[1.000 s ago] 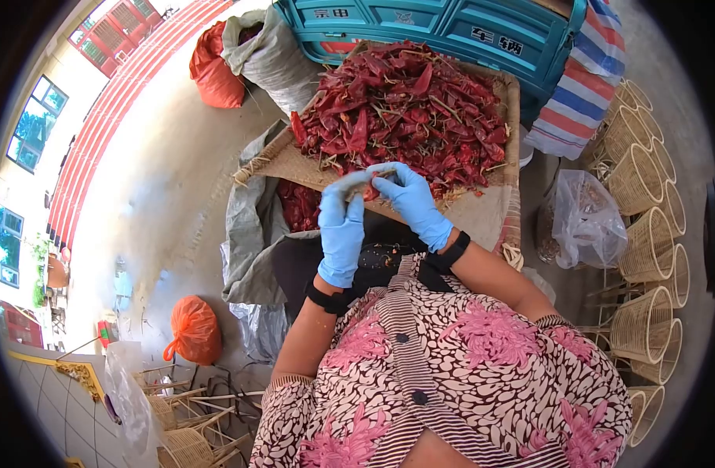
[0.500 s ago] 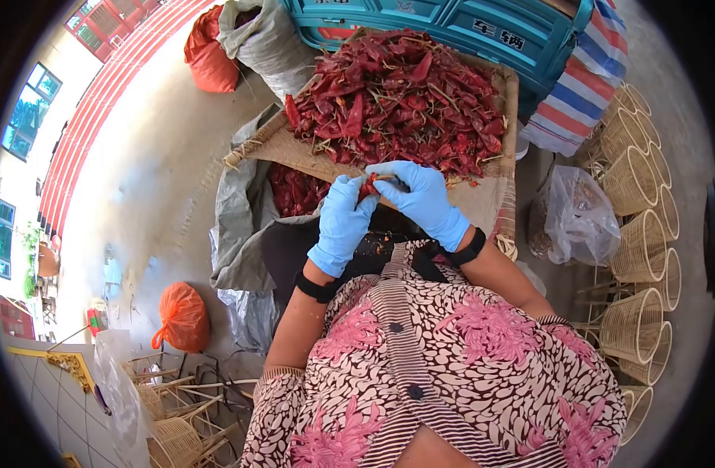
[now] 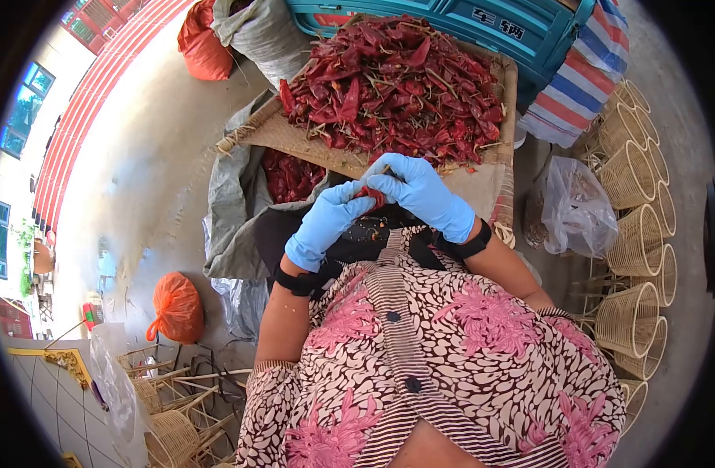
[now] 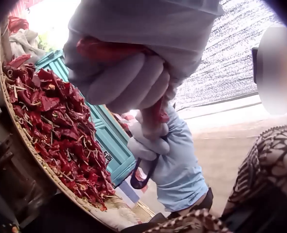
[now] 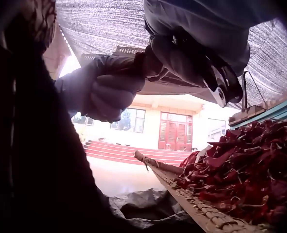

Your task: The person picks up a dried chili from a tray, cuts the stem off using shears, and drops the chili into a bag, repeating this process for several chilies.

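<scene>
In the head view, my blue-gloved left hand (image 3: 322, 222) grips a dried red chili pepper (image 3: 375, 196) close to the tray's near edge. The left wrist view shows the red chili's end beside the curled fingers. My gloved right hand (image 3: 428, 195) meets the left at the chili. Its fingers curl round a dark tool (image 5: 216, 73) with a looped handle and a metal part, like small snips; its tip is hidden. Just beyond both hands, a large heap of dried red chilies (image 3: 396, 86), many with stems, lies on a woven tray (image 3: 334, 159).
An open grey sack (image 3: 231, 222) with more chilies stands below the tray's left side. An orange bag (image 3: 178, 308) sits on the floor at left. Behind the tray is a teal truck bed (image 3: 420, 19). Wicker baskets (image 3: 630, 242) and a clear plastic bag (image 3: 580, 210) line the right.
Both hands have come closer together around the chili. The left hand's fingers, spread more a second ago, now curl in. The whole head view has shifted slightly.
</scene>
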A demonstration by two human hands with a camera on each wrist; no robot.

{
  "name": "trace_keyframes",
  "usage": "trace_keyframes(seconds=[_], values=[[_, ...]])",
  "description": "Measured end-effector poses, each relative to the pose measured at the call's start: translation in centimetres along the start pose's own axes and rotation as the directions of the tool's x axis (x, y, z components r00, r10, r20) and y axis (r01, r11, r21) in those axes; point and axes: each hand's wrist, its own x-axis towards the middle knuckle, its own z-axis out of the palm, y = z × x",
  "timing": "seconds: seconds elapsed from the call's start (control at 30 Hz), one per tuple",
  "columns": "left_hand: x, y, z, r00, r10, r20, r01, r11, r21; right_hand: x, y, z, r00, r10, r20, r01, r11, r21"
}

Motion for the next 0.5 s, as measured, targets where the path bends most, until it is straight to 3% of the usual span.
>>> trace_keyframes(seconds=[0.13,0.17,0.23,0.3,0.33,0.4,0.47,0.5], values=[[-0.1,-0.7,-0.1,0.987,0.094,0.128,-0.084,0.993,-0.084,0.1,-0.6,-0.2,0.962,0.251,0.111,-0.272,0.924,0.267],[-0.4,-0.6,-0.1,0.99,0.029,0.137,-0.038,0.997,0.061,0.2,-0.4,-0.4,0.946,0.297,0.132,-0.324,0.896,0.304],[-0.1,-0.8,0.3,0.99,0.084,0.113,-0.099,0.987,0.129,0.5,0.2,-0.6,0.905,0.385,0.18,-0.425,0.823,0.375],[-0.6,1.0,1.0,0.993,0.091,0.071,-0.107,0.96,0.259,0.7,0.4,-0.4,0.924,0.379,0.05,-0.379,0.889,0.256],[-0.6,2.1,0.5,0.988,0.135,0.078,-0.156,0.88,0.449,0.8,0.5,-0.2,0.929,0.369,-0.015,-0.36,0.913,0.193],[-0.3,1.7,-1.5,0.989,-0.012,-0.15,0.079,0.887,0.455,0.7,1.2,0.0,0.933,0.349,-0.085,-0.348,0.937,0.021],[1.2,-2.7,-6.5,0.908,0.355,-0.223,-0.073,0.658,0.749,0.6,2.8,-0.2,0.923,0.373,-0.095,-0.385,0.897,-0.216],[1.5,-3.3,-8.6,0.885,0.399,-0.241,-0.009,0.531,0.847,0.4,4.4,-0.1,0.944,0.319,-0.077,-0.327,0.887,-0.326]])
